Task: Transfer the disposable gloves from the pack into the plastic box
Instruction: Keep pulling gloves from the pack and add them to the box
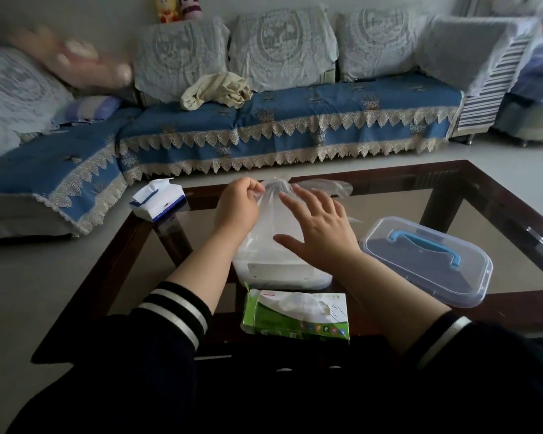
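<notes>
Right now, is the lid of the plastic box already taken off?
No, the clear lid with its blue handle sits on the plastic box, which stands to the right of both hands on the table.

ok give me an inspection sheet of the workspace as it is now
surface: glass table with dark wood frame
job's things: clear bag of gloves at centre, top held up; green pack lies torn open at near edge; plastic box to the right, lid on, blue handle
clutter: tissue pack on far left corner
hands: left hand pinches bag top; right hand open, fingers spread on bag
cables: nothing seen
surroundings: sofa with blue cover and lace, cloth on seat, two plush toys on backrest
</notes>
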### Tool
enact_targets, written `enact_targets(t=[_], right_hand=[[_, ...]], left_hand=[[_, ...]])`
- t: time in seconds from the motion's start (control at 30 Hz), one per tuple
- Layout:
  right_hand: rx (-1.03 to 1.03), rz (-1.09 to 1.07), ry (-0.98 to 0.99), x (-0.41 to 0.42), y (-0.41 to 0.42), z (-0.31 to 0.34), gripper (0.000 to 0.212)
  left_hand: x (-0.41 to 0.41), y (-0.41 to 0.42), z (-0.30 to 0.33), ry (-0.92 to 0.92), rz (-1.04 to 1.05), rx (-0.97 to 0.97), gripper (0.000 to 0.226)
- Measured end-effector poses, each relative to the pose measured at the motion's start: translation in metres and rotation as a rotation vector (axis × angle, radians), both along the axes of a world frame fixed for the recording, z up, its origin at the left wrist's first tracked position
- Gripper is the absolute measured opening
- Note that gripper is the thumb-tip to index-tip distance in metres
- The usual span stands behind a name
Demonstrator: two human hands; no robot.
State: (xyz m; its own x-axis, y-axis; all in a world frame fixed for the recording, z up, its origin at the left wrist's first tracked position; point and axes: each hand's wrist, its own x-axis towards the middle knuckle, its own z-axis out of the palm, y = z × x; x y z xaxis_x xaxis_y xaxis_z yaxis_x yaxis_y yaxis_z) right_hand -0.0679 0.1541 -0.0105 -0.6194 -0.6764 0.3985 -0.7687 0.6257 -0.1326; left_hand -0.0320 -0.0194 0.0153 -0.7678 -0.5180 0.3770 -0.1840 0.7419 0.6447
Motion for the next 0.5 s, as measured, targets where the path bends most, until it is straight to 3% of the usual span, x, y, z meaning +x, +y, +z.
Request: enact_targets(t=[0.13,0.3,0.37,0.43,0.5], right_hand=[[0.187,0.017,-0.212,-0.023,-0.02,0.004,0.093],[0.327,0.021,-0.393,-0.039,-0.036,-0.001,0.105],[0.354,0.026,-0.403,-0.042,-0.039,-0.004,0.105],[0.373,0.028,-0.398,-0.043,-0.042,-0.007,0.105],[0.389,0.033,-0.383,-0.044,-0.044,-0.009,0.104]], left_hand=[[-0.008,-0.018,-0.018,-0.193,-0.025,-0.082,0.011],[-0.007,-0.023,-0.031,-0.324,-0.007,-0.238,0.017],[-0.002,-0.024,-0.031,-0.3,0.054,-0.486,0.025],[0.004,-0.021,-0.027,-0.134,0.085,-0.727,0.03],[0.004,-0.011,-0.024,-0.114,-0.042,-0.775,0.034]])
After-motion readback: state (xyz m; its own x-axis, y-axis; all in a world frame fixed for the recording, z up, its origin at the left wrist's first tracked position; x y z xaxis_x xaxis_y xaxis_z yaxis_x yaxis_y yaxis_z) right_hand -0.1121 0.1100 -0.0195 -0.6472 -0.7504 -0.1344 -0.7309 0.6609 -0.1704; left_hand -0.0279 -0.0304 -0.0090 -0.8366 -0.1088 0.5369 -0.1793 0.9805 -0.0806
